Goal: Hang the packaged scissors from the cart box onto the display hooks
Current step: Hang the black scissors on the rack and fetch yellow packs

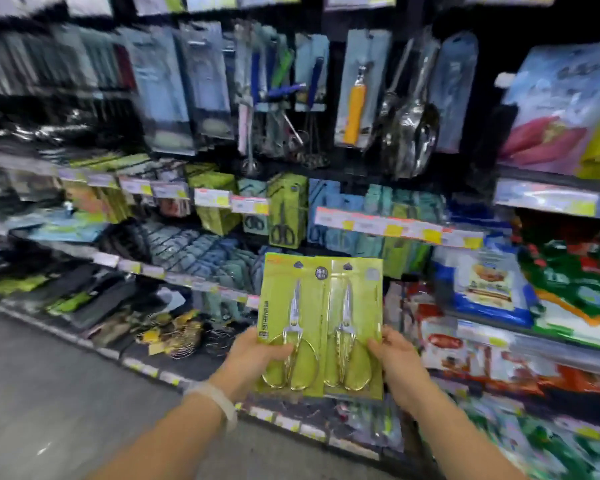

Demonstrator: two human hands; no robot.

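Two green-carded scissors packs are held upright side by side in front of the display. My left hand (257,355) grips the left scissors pack (291,306) at its lower left edge, thumb across the front. My right hand (394,358) grips the right scissors pack (355,306) at its lower right edge. Each card shows gold-handled scissors and a hang hole near the top. Above them, more green scissors packs (286,209) hang on the display hooks. The cart box is out of view. The picture is blurred.
Hooks above carry peelers, an orange-handled tool (355,112) and ladles (409,126). Price-tag rails (395,226) run along the shelf fronts. Bagged goods (551,271) fill the shelves at the right. Grey floor (49,393) lies at the lower left.
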